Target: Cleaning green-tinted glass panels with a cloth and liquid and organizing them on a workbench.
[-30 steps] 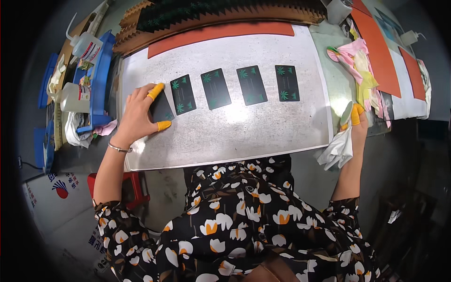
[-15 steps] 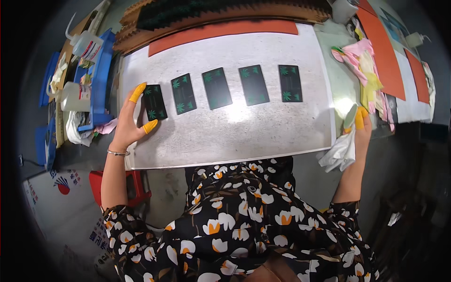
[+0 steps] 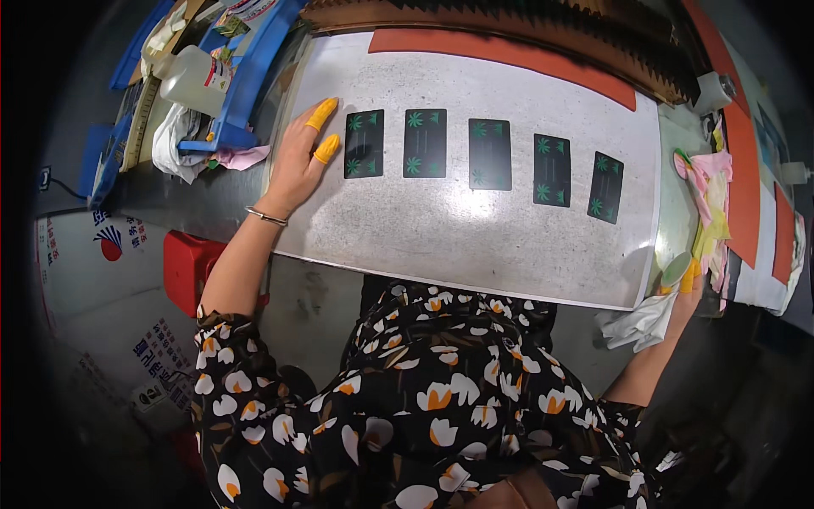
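- Cards (image 3: 425,143): all five now lie untouched.
- Your left hand (image 3: 293,165) has slipped off the leftmost, half-open, empty.
- Your right hand (image 3: 686,292) grips white cloth (image 3: 642,326).

Looks down from the wearer's head, through the left one of two side-by-side fisheye cameras, over a flowered shirt (image 3: 441,399) close below and forward across the bench (image 3: 674,212) a little farther off. Takes in both hands near opposite sides. Bends straight edges toward a dark, rounded rim; slants the bench's near edge downward to the right.
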### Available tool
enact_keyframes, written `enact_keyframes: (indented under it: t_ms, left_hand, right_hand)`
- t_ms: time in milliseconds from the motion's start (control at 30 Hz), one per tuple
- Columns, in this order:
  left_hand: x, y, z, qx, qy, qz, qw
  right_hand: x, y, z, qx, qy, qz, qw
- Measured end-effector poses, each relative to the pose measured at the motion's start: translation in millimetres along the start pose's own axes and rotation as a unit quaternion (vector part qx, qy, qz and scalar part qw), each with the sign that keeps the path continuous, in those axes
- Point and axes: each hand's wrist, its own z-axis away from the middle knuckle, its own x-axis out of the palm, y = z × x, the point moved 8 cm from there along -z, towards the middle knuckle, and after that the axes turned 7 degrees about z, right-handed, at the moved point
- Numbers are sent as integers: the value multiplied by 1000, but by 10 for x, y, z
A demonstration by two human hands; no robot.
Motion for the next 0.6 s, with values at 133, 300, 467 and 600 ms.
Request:
enact_keyframes:
  t_ms: [133, 300, 467, 600]
  left_hand:
    - [-85, 51, -11, 17, 24, -4, 1000]
    - [-122, 85, 79, 5, 27, -1, 1000]
    - [-155, 110, 136, 5, 39, -8, 999]
    - [-107, 133, 160, -1, 41, 6, 999]
  right_hand:
    - [-26, -20, -49, -16, 16, 6, 1000]
    - [82, -41, 28, -7, 1, 0, 1000]
    - [-42, 45, 58, 7, 2, -11, 1000]
    - [-215, 92, 25, -6, 7, 29, 1000]
